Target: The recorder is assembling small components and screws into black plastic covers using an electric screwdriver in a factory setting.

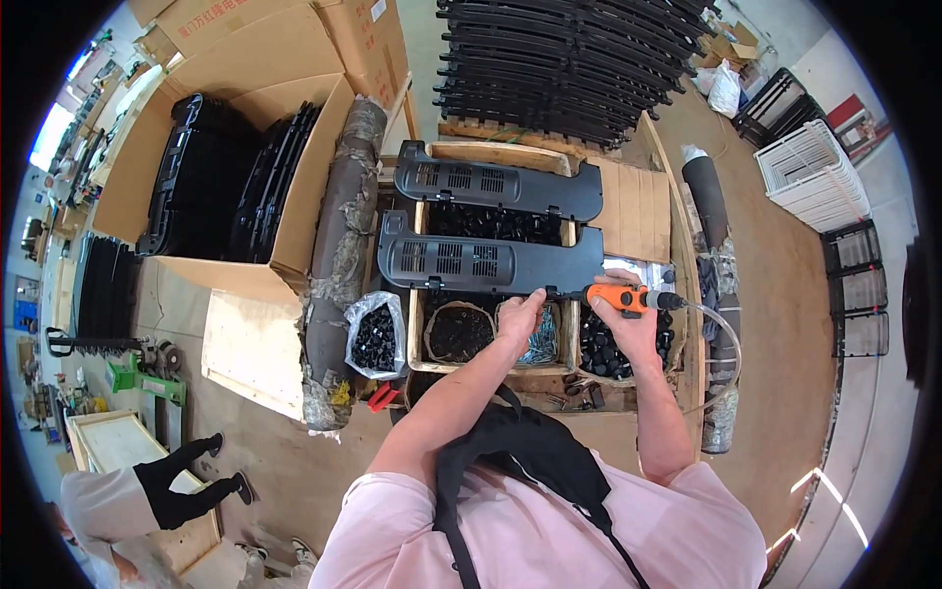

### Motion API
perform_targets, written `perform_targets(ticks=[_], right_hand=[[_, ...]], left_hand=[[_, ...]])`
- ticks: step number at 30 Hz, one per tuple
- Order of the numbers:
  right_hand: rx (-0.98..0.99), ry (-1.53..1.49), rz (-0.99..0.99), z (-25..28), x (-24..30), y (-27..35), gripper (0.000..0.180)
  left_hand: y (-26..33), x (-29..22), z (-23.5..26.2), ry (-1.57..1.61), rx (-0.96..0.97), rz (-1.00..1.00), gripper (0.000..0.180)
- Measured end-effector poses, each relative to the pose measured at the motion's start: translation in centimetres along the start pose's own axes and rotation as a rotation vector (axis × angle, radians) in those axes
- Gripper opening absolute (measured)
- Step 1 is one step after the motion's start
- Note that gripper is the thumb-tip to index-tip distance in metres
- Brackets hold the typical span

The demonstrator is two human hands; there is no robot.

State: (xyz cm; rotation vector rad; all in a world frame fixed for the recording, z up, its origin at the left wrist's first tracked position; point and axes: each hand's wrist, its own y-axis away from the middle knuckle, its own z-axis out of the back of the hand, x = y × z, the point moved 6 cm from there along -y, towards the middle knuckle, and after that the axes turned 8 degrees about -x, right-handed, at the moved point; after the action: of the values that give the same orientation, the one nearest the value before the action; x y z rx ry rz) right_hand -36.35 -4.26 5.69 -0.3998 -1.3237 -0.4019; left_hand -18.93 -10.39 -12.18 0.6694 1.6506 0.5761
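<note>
The near panel and the far panel are black and lie across a wood box. Call the near panel the middle of a clock: the far panel is at 12 o'clock. The right hand, at 4 o'clock, is wrapped around an orange driver (a see-through hose curls off its back end). The driver's nose points to 9 o'clock, right by the left hand. That hand is at 5 o'clock, its fingers bent at the near panel's edge; I cannot tell if they pinch a small part. Shiny screws sit under it. Black caps are at 4 o'clock. A clear bag of black bits is at 8 o'clock. A black stack is at 1 o'clock.
</note>
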Motion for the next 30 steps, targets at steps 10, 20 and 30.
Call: perform_targets(ticks=[10, 20, 30], right_hand=[[0.067, 0.190, -0.005, -1.4, 1.1, -1.3, 0.040], [0.166, 0.332, 0.076, -2.4, -0.1, -1.9, 0.039], [0.101, 0.017, 0.073, -1.5, 4.8, -0.4, 0.050]], left_hand=[[-0.5, 0.5, -0.1, 0.000, 0.024, 0.012, 0.034], [-1.1, 0.7, -0.2, -0.011, -0.047, -0.068, 0.037], [-0.2, 0.6, 0.5, 0.037, 0.090, 0.022, 0.031]])
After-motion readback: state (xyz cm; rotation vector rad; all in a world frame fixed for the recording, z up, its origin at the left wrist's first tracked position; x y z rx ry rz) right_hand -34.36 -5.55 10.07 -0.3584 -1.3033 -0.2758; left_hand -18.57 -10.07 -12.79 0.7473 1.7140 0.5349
